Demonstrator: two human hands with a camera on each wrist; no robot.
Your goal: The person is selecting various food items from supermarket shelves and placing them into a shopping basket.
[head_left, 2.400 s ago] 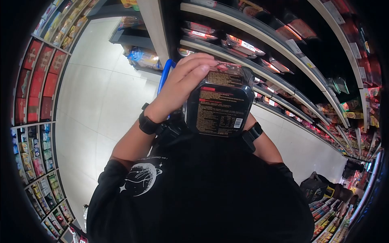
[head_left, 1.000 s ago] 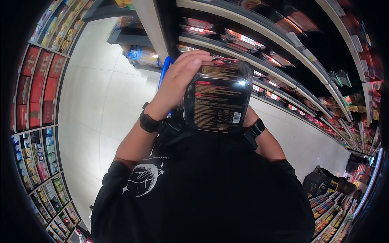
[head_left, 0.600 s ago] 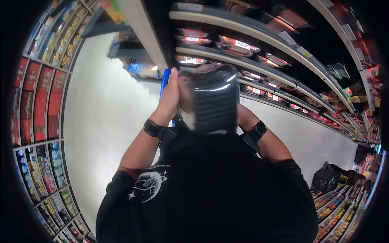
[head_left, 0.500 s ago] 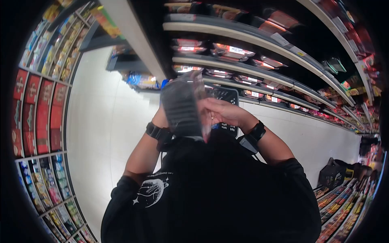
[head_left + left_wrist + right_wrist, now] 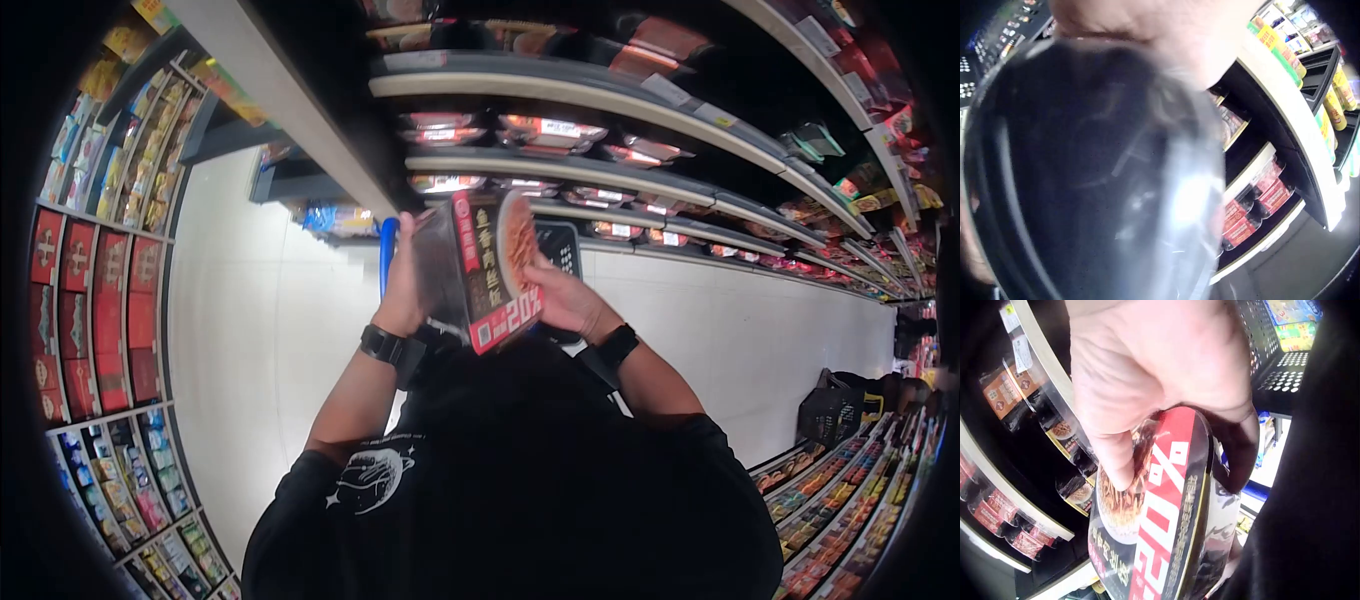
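Note:
A black, film-wrapped food package (image 5: 478, 262) is held tilted between both hands at chest height, with its picture of food and a red "20%" band facing up. At its left side is the left hand (image 5: 402, 285), gripping it. On the right edge the right hand (image 5: 570, 298) pinches it; in the right wrist view that hand (image 5: 1160, 362) has one digit on the food picture and another round the far side of the package (image 5: 1169, 512). The left wrist view shows the dark, blurred underside of the package (image 5: 1091, 175) below the left hand (image 5: 1147, 25), whose fingertips are mostly hidden.
Shelves (image 5: 600, 170) of packaged food run along the front and right. Behind the package is a black perforated basket (image 5: 565, 248), with packets inside it in the right wrist view. A blue bar (image 5: 385, 262) stands beside the left hand. Another dark basket (image 5: 830, 412) is farther right.
The package has turned from its text-covered back to its picture side. My left hand has shifted from its top to its left side, and the right hand has come into view on its right edge.

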